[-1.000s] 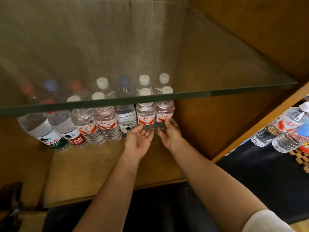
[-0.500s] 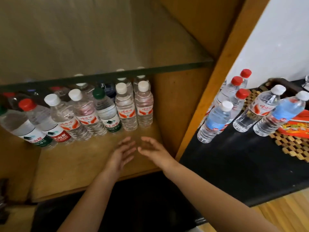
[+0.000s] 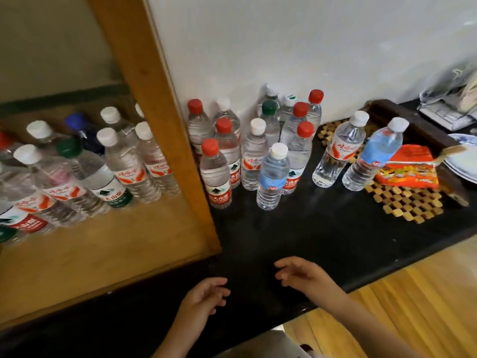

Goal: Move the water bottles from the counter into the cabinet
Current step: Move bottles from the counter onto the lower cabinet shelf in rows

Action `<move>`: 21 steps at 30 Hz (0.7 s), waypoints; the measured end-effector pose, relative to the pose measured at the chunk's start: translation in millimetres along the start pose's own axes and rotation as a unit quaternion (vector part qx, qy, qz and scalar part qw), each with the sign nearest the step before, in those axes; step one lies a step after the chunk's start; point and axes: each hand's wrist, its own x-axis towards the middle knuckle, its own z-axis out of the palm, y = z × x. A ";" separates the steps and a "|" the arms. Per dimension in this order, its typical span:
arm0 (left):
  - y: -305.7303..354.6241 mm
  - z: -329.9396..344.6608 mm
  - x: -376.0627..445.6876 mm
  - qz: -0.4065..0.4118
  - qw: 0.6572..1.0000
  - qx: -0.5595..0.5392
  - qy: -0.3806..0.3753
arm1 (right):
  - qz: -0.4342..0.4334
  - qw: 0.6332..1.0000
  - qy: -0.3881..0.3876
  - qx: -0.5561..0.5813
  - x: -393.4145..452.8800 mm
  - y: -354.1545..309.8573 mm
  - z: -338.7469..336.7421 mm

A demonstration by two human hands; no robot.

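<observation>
Several water bottles stand in a cluster on the black counter [image 3: 296, 236] against the white wall, among them a red-capped bottle [image 3: 215, 174] at the front left and a blue-labelled bottle [image 3: 272, 177]. Two more bottles [image 3: 335, 153] stand further right by a woven mat. Inside the wooden cabinet [image 3: 103, 254] on the left, several bottles [image 3: 124, 164] stand in rows on the shelf. My left hand [image 3: 204, 301] and my right hand [image 3: 302, 277] hover over the counter's front edge, fingers loosely spread, holding nothing.
The cabinet's wooden side post [image 3: 160, 120] separates shelf and counter. A woven mat [image 3: 413, 202] carries an orange snack packet [image 3: 407, 166]. A dark tray [image 3: 423, 127], a plate [image 3: 464, 161] and clutter sit at the far right. Wooden floor [image 3: 413, 306] lies below.
Both hands have drawn back out of the cabinet, empty, to the counter's front edge. The view has swung right from the shelf to the counter bottles.
</observation>
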 end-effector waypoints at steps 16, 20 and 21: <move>143.8 62.2 74.2 0.242 0.928 0.019 0.283 | -0.097 0.973 0.203 0.042 68.2 -42.2 -117.9; 171.0 52.7 72.7 0.301 0.865 0.043 0.399 | -0.203 0.953 0.218 0.061 96.8 -79.3 -132.0; 179.5 48.3 75.1 0.295 0.869 0.020 0.396 | -0.219 0.949 0.218 0.057 103.5 -86.8 -134.3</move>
